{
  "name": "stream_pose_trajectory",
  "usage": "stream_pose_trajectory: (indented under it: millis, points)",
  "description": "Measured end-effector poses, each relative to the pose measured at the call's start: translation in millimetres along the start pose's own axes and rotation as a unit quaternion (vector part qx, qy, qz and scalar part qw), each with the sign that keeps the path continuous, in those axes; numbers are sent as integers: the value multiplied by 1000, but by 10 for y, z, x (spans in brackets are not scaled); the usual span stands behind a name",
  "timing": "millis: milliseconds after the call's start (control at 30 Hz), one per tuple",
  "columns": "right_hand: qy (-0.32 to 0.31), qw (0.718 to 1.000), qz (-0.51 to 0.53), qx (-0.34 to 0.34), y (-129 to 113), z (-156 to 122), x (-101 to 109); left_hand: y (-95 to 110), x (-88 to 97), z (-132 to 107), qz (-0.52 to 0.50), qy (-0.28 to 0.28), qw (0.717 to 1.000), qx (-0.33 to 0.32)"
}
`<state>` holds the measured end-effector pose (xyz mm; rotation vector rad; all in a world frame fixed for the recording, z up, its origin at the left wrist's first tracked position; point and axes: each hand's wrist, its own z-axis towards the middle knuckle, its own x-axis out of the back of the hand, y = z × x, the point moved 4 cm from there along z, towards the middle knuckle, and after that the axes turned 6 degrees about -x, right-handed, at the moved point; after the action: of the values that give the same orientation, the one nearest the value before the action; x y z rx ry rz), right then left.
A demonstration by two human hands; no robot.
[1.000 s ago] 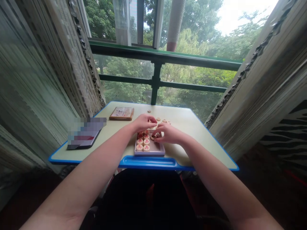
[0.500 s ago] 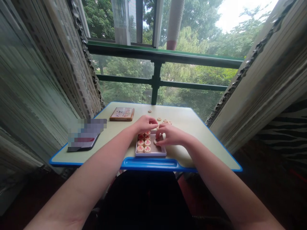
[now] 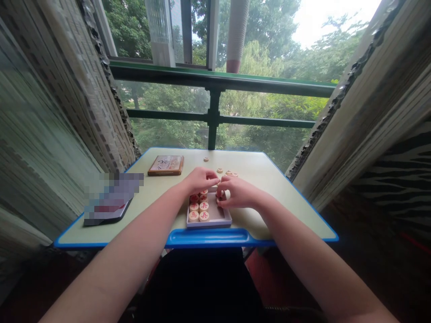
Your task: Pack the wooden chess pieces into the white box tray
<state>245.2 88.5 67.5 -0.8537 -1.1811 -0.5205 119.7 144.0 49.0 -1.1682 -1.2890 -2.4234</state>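
A shallow white tray (image 3: 223,221) lies near the table's front edge, with Chinese chess pieces (image 3: 204,216) in two columns along its left side, red characters facing up. My right hand (image 3: 240,192) is over the tray's right side, thumb and fingers closed on a Chinese chess piece (image 3: 218,198) that they partly cover. My left hand (image 3: 201,179) hovers over the far end of the tray, its fingertips pinched close to the right hand's fingers. Whatever those fingertips hold is too small and hidden to name. The far pieces in the tray are partly behind the left hand.
Several loose pieces (image 3: 229,173) lie on the table beyond my hands, with one piece (image 3: 206,159) farther back. A flat brown box (image 3: 166,165) rests at back left. A dark, partly blurred flat item (image 3: 114,204) is at the left edge. A blue-rimmed groove (image 3: 208,236) runs along the front.
The view has shifted slightly, so the table sits lower and to the left. My right hand has moved a little toward the tray's far end with the piece; the left hand stays nearly in place.
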Motion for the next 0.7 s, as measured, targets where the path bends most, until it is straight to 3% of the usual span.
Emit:
stream_pose_trajectory:
  millis: [400, 700]
  points:
    - [8, 1000, 16, 3, 57, 2, -6, -58, -5, 13, -7, 11, 1000, 9]
    - [-4, 1000, 4, -17, 42, -6, 23, -187, 112, 26, -11, 92, 993, 68]
